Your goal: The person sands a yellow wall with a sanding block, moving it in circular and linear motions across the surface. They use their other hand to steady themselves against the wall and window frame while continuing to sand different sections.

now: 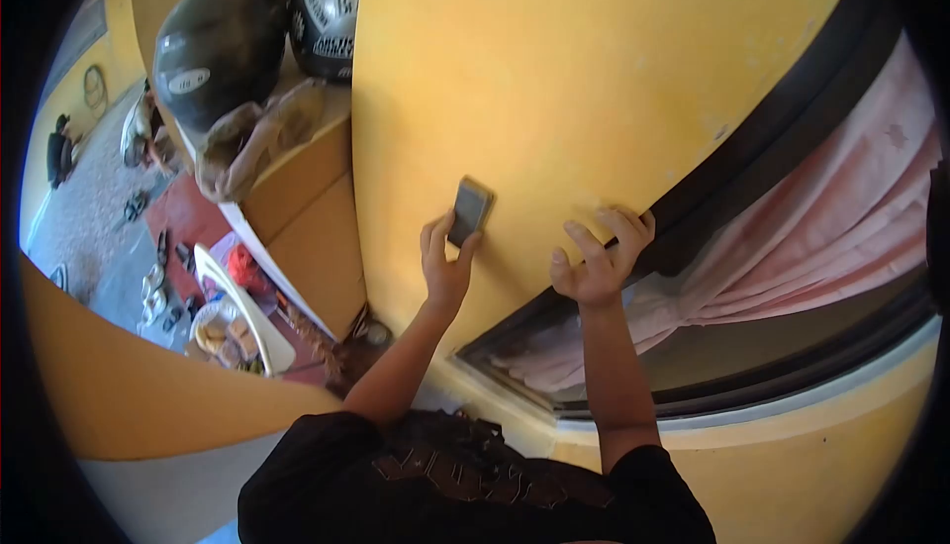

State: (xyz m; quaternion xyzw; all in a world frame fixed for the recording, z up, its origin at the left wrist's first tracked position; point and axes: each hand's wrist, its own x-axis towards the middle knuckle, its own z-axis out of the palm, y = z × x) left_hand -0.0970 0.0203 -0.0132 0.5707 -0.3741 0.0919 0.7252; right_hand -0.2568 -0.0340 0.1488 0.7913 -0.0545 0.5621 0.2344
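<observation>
My left hand [449, 265] pinches a small grey rectangular block [470, 212] between thumb and fingers. The block has a dark flat face and a paler edge, and it is held up against the yellow wall [515, 79]. To the right, my right hand [602, 259] is raised at the dark window frame [762, 128]. Its fingers are bent and spread apart, with the fingertips overlapping the frame's edge and the wall beside it. No object shows in that hand.
Two motorcycle helmets, one dark [220, 54] and one with lettering [329, 19], sit on a ledge with a crumpled cloth [262, 138]. A pink curtain [792, 237] hangs behind the window. Lower left are a white chair [242, 306] and footwear; two people crouch farther off.
</observation>
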